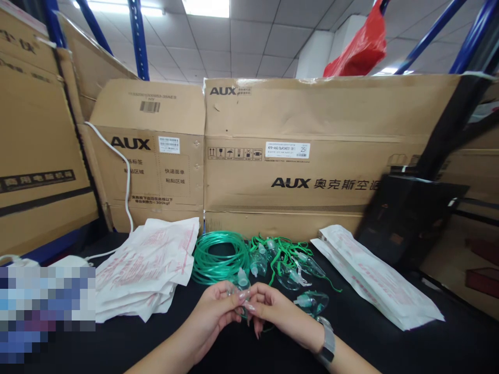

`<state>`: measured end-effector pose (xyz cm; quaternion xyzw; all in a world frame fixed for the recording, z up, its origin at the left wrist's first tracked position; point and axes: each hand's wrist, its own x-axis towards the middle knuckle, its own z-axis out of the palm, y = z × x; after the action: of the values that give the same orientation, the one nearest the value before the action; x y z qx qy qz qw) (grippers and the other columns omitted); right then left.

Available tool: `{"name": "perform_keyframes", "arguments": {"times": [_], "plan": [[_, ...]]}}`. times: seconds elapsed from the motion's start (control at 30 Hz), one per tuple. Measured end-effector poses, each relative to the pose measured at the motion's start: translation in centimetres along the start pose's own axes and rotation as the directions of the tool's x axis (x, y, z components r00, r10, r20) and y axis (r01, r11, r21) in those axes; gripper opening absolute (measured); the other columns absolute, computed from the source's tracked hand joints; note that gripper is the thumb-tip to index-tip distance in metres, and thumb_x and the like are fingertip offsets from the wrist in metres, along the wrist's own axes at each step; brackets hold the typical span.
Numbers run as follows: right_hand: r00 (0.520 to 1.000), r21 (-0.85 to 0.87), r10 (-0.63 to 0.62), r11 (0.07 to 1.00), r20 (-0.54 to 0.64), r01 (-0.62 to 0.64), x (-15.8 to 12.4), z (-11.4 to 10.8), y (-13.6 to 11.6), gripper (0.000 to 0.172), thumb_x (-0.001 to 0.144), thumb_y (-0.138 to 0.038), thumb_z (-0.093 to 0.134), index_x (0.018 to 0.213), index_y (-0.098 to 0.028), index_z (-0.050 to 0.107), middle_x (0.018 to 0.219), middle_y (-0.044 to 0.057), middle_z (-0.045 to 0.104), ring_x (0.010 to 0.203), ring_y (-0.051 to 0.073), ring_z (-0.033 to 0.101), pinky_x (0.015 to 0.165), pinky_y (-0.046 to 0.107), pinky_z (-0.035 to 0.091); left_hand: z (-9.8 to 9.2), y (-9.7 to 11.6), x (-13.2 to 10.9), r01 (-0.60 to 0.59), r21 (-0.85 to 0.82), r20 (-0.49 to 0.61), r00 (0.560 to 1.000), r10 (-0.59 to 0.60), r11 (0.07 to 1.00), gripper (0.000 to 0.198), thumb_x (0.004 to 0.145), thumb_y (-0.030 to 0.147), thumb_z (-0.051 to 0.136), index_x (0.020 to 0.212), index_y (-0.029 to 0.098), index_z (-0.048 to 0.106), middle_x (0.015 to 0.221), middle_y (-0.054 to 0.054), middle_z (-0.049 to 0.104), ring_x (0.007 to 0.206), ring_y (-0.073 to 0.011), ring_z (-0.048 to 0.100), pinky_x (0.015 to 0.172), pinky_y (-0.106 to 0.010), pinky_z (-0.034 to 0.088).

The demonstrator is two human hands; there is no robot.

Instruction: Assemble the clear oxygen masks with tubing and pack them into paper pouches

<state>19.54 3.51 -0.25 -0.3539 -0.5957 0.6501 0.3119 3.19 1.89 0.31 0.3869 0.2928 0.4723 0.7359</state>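
My left hand [218, 307] and my right hand [275, 306] meet at the front middle of the dark tabletop. Between their pinched fingertips is a clear greenish oxygen mask [243, 279], its nozzle pointing up; much of it is hidden behind the fingers. Just beyond lies a coil of green tubing [199, 267]. To its right is a pile of similar masks [288, 275] with tangled green elastic straps [281, 250]. One more mask [314, 302] rests beyond my right wrist, which wears a watch-like band [326, 343].
Stacked white printed pouches [146, 265] lie on the left, with more white pouches [374, 275] on the right. Cardboard panels [331, 119] wall off the back. A white cable [128, 192] hangs at left, and a black box [409, 218] stands at right.
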Motion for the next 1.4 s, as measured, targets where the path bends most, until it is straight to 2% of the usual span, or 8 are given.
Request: {"name": "perform_keyframes", "arguments": {"times": [0.1,0.2,0.53,0.73,0.93,1.13,1.27,1.4], "plan": [[0.996,0.077,0.024,0.997,0.086,-0.03,-0.3,0.2,-0.3,0.036,0.068,-0.042,0.064,0.086,-0.013,0.05,0.07,0.0,0.061,0.051,0.008,0.059,0.051,0.02,0.044,0.1,0.0,-0.1,-0.002,-0.003,0.024,1.0,0.002,1.0,0.017,0.065,0.021,0.07,0.063,0.012,0.055,0.056,0.0,0.059,0.051,-0.0079,0.053,0.052,-0.02,0.04],[0.993,0.121,0.017,0.992,0.114,-0.031,-0.5,0.3,-0.4,0.033,0.069,-0.038,0.065,0.085,-0.012,0.051,0.075,0.003,0.062,0.057,0.011,0.062,0.055,0.022,0.044,0.2,0.0,-0.1,-0.002,0.006,0.038,0.999,0.001,1.0,0.016,0.065,0.02,0.07,0.065,0.012,0.057,0.057,-0.001,0.06,0.052,-0.0084,0.054,0.052,-0.02,0.04],[0.999,0.32,-0.053,0.946,0.012,0.047,-0.7,0.3,-0.5,0.035,0.065,-0.022,0.071,0.091,-0.016,0.049,0.072,-0.001,0.06,0.064,0.013,0.061,0.067,0.031,0.046,0.3,0.4,-0.2,-0.016,0.027,0.092,0.996,0.013,1.0,0.013,0.068,0.02,0.068,0.071,0.012,0.057,0.062,-0.003,0.063,0.057,-0.0121,0.058,0.061,-0.027,0.045],[0.998,0.404,-0.063,0.912,-0.027,0.069,-0.8,0.1,-0.8,0.037,0.062,-0.013,0.073,0.092,-0.015,0.052,0.065,-0.005,0.057,0.057,0.007,0.056,0.059,0.021,0.041,0.5,0.3,-0.4,-0.001,0.028,0.08,0.997,-0.001,1.0,0.016,0.066,0.019,0.069,0.074,0.012,0.058,0.069,-0.004,0.064,0.065,-0.0137,0.061,0.063,-0.026,0.045],[0.997,0.391,-0.074,0.919,0.028,0.057,-0.8,0.1,-0.7,0.028,0.063,-0.013,0.071,0.084,-0.014,0.053,0.066,-0.002,0.058,0.059,0.01,0.057,0.061,0.024,0.041,0.9,0.1,-0.4,-0.013,0.051,0.102,0.995,0.008,0.999,0.024,0.057,0.013,0.075,0.076,0.011,0.06,0.068,-0.003,0.063,0.061,-0.0117,0.057,0.057,-0.024,0.045],[0.995,0.387,-0.093,0.919,0.03,0.074,-1.0,0.1,-1.3,0.02,0.067,-0.019,0.069,0.08,-0.013,0.054,0.071,0.0,0.06,0.062,0.01,0.056,0.063,0.025,0.041,1.0,0.0,-0.1,-0.049,0.073,0.047,0.998,0.045,0.996,0.027,0.05,0.013,0.077,0.072,0.011,0.061,0.062,-0.001,0.063,0.055,-0.012,0.056,0.052,-0.024,0.045],[0.992,0.427,-0.126,0.896,-0.008,0.117,-1.1,0.0,-1.9,0.019,0.075,-0.03,0.063,0.073,-0.013,0.057,0.07,0.002,0.059,0.063,0.01,0.055,0.063,0.024,0.041,0.8,0.0,-0.1,-0.04,0.029,0.038,0.999,0.039,0.999,0.02,0.052,0.011,0.076,0.065,0.012,0.06,0.06,0.0,0.062,0.052,-0.01,0.055,0.052,-0.022,0.045],[0.989,0.442,-0.147,0.887,-0.009,0.135,-1.2,0.0,-2.1,0.017,0.073,-0.028,0.064,0.072,-0.012,0.059,0.067,0.002,0.06,0.062,0.01,0.054,0.063,0.024,0.04,0.5,-0.2,-0.1,-0.022,-0.022,0.058,0.998,0.023,1.0,0.017,0.057,0.011,0.073,0.068,0.012,0.061,0.061,-0.001,0.063,0.054,-0.0097,0.056,0.053,-0.021,0.046]]}}
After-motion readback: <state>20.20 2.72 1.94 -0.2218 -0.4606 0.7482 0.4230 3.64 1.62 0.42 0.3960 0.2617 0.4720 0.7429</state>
